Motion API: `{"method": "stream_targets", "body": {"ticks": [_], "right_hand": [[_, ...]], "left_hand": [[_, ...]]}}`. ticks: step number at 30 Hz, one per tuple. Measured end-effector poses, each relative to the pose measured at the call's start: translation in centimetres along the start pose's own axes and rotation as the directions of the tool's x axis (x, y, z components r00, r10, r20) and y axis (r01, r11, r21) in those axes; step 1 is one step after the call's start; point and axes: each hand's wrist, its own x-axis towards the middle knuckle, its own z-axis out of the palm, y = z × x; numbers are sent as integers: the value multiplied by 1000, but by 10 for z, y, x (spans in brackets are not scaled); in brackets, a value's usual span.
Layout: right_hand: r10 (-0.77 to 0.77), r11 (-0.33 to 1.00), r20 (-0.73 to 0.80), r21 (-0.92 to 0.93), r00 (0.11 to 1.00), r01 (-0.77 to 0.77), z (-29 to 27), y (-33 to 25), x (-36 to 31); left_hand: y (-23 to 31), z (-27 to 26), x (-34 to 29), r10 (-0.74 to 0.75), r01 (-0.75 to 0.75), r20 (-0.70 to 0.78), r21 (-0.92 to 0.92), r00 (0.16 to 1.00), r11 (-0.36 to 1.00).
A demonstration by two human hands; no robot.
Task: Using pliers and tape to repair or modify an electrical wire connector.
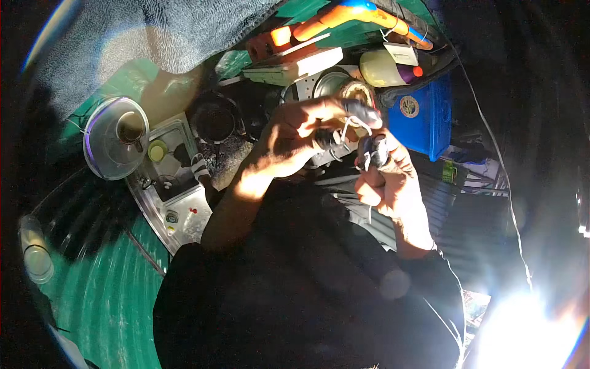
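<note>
My left hand [295, 138] is raised in front of me and closed around a small dark part [329, 140] with a thin white cord [350, 126] looped over it. My right hand [387, 178] sits just to its right, fingers pinched on a small dark piece [373, 149] tied to the same white cord. The two hands almost touch. The fingers hide most of what they hold. Both forearms come up from my dark clothing at the bottom.
A green work surface [104, 295] curves at the left, with a metal tray [178, 203], a clear round lid [115, 138] and a dark round pot [215, 120]. A blue box [424, 120], orange tubing [344, 18] and a grey cloth [153, 31] lie behind. Bright glare fills the lower right.
</note>
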Motion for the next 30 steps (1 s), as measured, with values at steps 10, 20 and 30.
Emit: {"method": "stream_targets", "body": {"ticks": [10,20,30], "right_hand": [[12,996,-168,-81,986,-26,16,7,-1],[11,945,8,-327,1000,-7,32,-1,-6],[-458,-51,73,-997,886,55,56,-74,51]], "left_hand": [[-20,9,-15,46,-72,-208,-121,977,990],[5,-41,-32,410,-375,-62,295,910,879],[-17,-102,-20,33,463,-487,847,873,261]]}}
